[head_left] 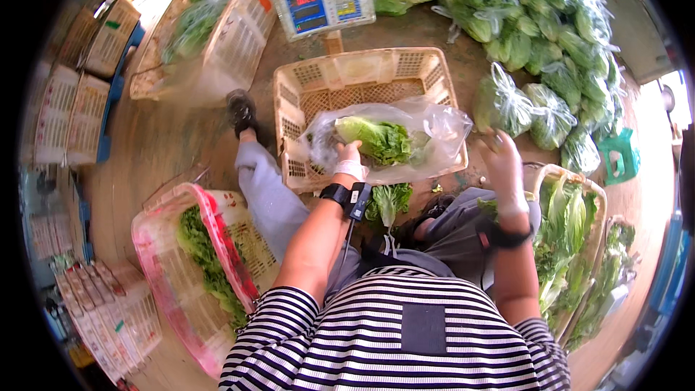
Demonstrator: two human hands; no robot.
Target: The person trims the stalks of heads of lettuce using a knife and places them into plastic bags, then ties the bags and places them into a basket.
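In front of me a beige plastic crate (362,65) holds a clear plastic bag (443,137), on which a green lettuce (384,137) lies. My left hand (349,161), gloved, grips the lettuce at its pale base end. My right hand (503,166), also gloved, is outside the crate's right rim, beside the bagged greens, with its fingers blurred by motion. A digital scale display (326,7) stands on a post behind the crate. Loose lettuce leaves (391,203) lie just below the crate, between my legs.
Bagged lettuces (543,43) are piled at back right. A crate of greens (565,232) is at my right, a pink-rimmed crate (166,261) at my left. Another crate (232,43) sits at back left, stacked crates (87,108) farther left, and a green plastic stool (619,156) at far right.
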